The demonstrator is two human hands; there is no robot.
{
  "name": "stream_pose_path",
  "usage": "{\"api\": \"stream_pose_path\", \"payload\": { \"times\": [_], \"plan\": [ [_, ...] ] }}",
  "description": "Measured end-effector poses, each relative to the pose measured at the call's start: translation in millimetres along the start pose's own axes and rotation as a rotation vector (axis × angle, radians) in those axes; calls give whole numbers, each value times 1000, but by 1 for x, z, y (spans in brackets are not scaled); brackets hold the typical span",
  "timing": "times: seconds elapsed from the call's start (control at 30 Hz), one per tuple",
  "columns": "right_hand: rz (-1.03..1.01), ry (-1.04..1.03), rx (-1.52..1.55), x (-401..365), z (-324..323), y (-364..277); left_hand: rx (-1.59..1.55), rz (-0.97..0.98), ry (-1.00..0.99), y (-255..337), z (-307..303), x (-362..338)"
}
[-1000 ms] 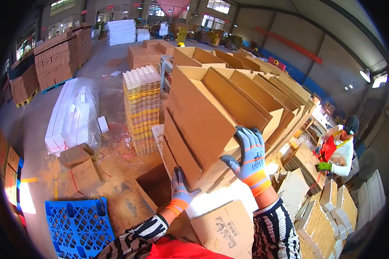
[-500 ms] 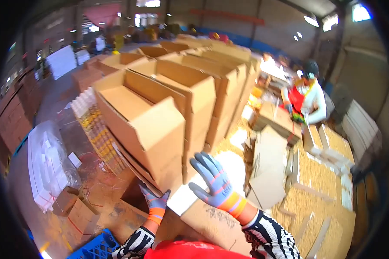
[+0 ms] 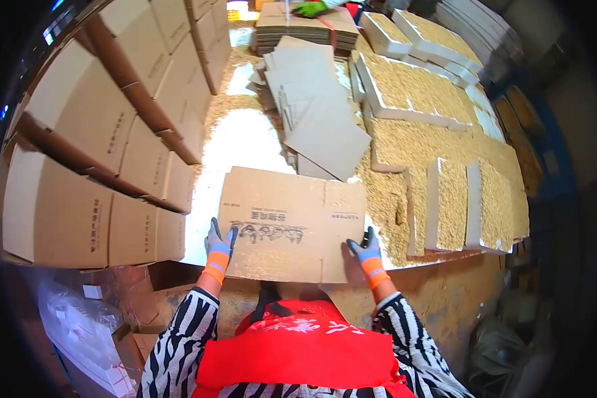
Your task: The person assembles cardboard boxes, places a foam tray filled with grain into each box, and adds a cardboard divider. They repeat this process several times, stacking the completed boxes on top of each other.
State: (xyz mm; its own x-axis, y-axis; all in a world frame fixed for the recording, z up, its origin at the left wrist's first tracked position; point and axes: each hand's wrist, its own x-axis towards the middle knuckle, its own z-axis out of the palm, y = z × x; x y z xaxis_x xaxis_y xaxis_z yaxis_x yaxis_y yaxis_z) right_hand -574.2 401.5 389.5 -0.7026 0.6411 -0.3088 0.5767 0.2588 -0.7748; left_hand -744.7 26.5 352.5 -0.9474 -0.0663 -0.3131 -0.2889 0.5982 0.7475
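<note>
A flattened cardboard box with printed text and drawings lies at the table's near edge. My left hand, gloved in grey with an orange cuff, grips its left edge. On its right edge my right hand, gloved alike, holds the lower corner. Behind the box, several loose grey cardboard sheets are fanned out. A bright white surface shows to the left of the sheets.
Rows of open cardboard boxes stand at left. White blocks topped with yellow-brown flakes fill the right side. A strapped cardboard stack is at the back, with a co-worker's green-gloved hand on it. Plastic-wrapped white material lies low left.
The view has turned down and right to the flat box. My left hand has left the standing boxes' lower edge, my raised right hand has come down, and both now hold the flat box.
</note>
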Motion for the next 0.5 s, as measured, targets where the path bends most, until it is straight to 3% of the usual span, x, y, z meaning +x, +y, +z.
{"api": "stream_pose_path", "payload": {
  "times": [0.03, 0.13, 0.23, 0.3, 0.4, 0.47, 0.5],
  "plan": [
    [-33, 53, -316, -7, -4, -8, 159, 79, 53, -1, 7, -4],
    [-44, 0, -387, 0, -26, 5, 300, -41, 79, 22, 21, -45],
    [64, 13, -455, -23, -74, 34, 407, 63, 68, 25, 64, -82],
    [-9, -13, -300, -15, -100, 53, 370, -22, 124, 40, 89, -101],
    [-204, -34, 51, 8, -115, 67, -50, -67, 272, 45, 96, -108],
    [0, -148, 386, 21, -136, 50, -463, -100, 328, 8, 109, -92],
    [145, -255, 549, 18, -152, 19, -433, -136, 264, 28, 94, -98]
  ]
}}
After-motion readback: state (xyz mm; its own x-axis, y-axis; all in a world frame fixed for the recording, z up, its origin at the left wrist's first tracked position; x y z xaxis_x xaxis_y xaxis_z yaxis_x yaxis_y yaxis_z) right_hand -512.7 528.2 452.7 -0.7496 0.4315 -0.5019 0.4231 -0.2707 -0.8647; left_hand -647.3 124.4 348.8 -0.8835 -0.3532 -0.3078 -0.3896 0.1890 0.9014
